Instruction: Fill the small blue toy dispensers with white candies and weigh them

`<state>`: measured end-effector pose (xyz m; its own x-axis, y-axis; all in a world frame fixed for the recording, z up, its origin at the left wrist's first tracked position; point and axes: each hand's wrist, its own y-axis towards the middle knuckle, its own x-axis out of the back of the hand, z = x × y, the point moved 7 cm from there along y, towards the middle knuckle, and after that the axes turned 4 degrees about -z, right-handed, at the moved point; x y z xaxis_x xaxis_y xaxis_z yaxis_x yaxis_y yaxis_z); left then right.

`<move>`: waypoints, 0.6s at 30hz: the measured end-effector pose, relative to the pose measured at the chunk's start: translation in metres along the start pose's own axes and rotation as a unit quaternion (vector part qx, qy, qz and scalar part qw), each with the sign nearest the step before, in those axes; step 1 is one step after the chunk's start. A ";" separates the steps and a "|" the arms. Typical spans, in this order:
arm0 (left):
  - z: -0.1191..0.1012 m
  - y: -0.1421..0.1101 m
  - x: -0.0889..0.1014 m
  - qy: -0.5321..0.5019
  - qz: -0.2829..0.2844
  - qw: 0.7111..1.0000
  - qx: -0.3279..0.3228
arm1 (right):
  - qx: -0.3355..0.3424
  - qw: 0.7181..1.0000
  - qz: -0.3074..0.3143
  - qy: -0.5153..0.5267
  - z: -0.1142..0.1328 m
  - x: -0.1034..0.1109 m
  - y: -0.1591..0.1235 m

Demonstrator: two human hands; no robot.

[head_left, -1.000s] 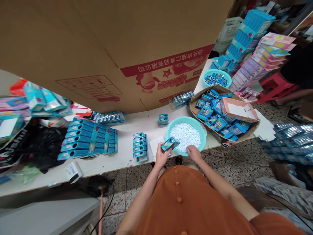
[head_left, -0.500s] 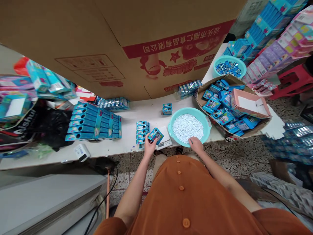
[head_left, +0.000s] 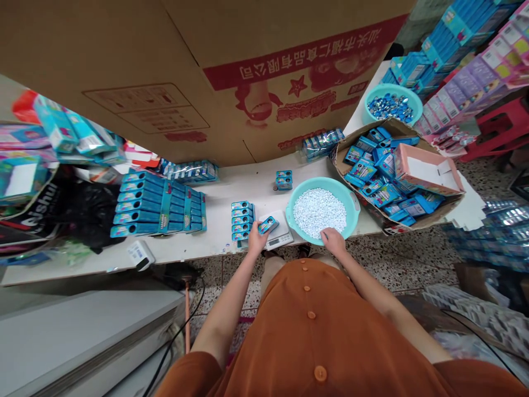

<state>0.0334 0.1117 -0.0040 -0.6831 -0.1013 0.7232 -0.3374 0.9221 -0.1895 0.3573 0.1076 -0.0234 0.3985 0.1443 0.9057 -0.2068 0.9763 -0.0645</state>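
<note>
My left hand [head_left: 257,241] is closed on a small blue printed box [head_left: 269,224], held above a white digital scale [head_left: 281,241]. My right hand [head_left: 334,241] is at the near rim of a turquoise basin [head_left: 355,214] full of small white candies [head_left: 319,212]. Its fingers are curled and pinched at the edge of the candies; whatever they hold is hidden. Just left of the scale, several matching blue boxes stand in a row [head_left: 242,220]. Behind the scale sits a small pair of the same boxes [head_left: 284,180].
A carton [head_left: 386,225] of loose blue boxes and a pink tray [head_left: 427,168] stands right of the basin. Blue boxes are stacked [head_left: 142,204] at left, near a small white device [head_left: 141,255]. A huge cardboard box [head_left: 136,49] rises behind; another basin [head_left: 416,107] holds shiny blue pieces.
The blue box in my left hand has tilted so that its narrower side shows. My right hand stays at the basin's near edge. The view has shifted slightly.
</note>
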 end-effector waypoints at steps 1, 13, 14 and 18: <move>0.001 0.001 -0.001 -0.005 0.000 1.000 0.004 | -0.001 1.000 0.000 0.000 0.000 0.000 0.000; 0.010 0.013 -0.009 -0.019 0.034 0.998 -0.041 | -0.002 1.000 0.004 -0.028 0.000 -0.001 -0.001; 0.011 0.014 -0.010 -0.019 0.033 0.998 -0.040 | -0.002 1.000 0.005 -0.031 0.000 -0.002 -0.001; 0.013 0.016 -0.015 -0.021 0.034 0.998 -0.054 | -0.005 0.999 0.005 -0.039 -0.002 -0.005 -0.001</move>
<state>0.0298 0.1226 -0.0267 -0.7300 -0.0500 0.6816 -0.2187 0.9620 -0.1637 0.3574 0.1064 -0.0284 0.3256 0.1406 0.9350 -0.2018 0.9764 -0.0766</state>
